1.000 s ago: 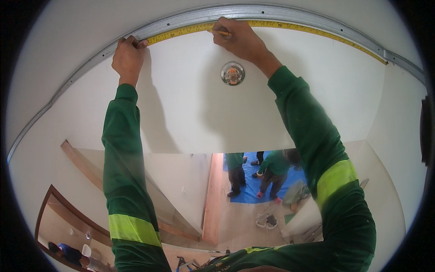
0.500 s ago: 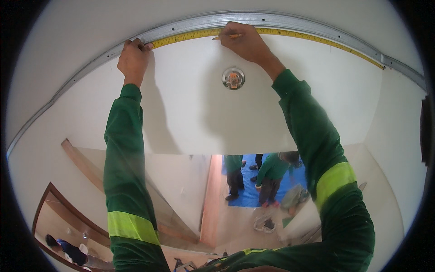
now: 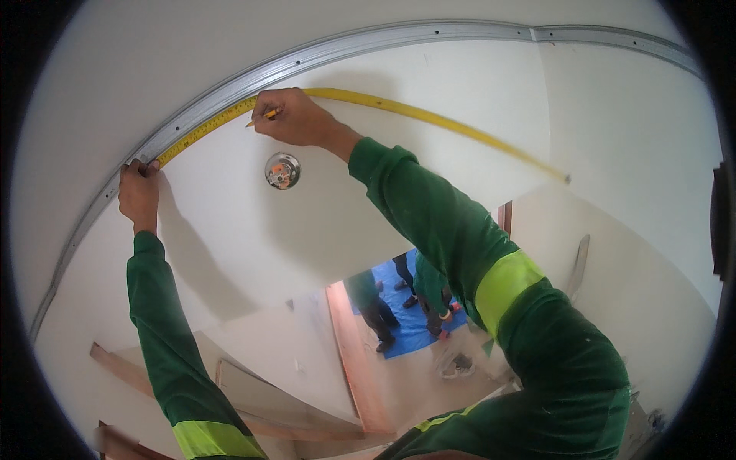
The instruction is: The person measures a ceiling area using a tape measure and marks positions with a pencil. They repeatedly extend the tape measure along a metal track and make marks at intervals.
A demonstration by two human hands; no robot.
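Note:
My left hand (image 3: 139,193) is raised at the far left, its fingers closed on the yellow blade of a tape measure (image 3: 208,126) along the lower edge of a grey metal channel (image 3: 253,77). The tape's case is not visible. My right hand (image 3: 297,118) pinches a yellow pencil (image 3: 263,118), its tip pointing down and left, and lies over the middle of the blade. Whether its fingers also grip the blade, I cannot tell. To the right of that hand the blade bows away from the channel, and its free end droops in the air.
Below the channel, a round metal fitting with an orange middle (image 3: 283,171) is set in the white surface (image 3: 218,230). Through an opening below, people in green tops stand on a blue sheet (image 3: 406,337). Wooden trim (image 3: 360,368) edges the opening.
The tape's free end has come away from the channel near the corner and dropped. The view has turned right, so both hands appear farther left. The pencil is still in my right hand.

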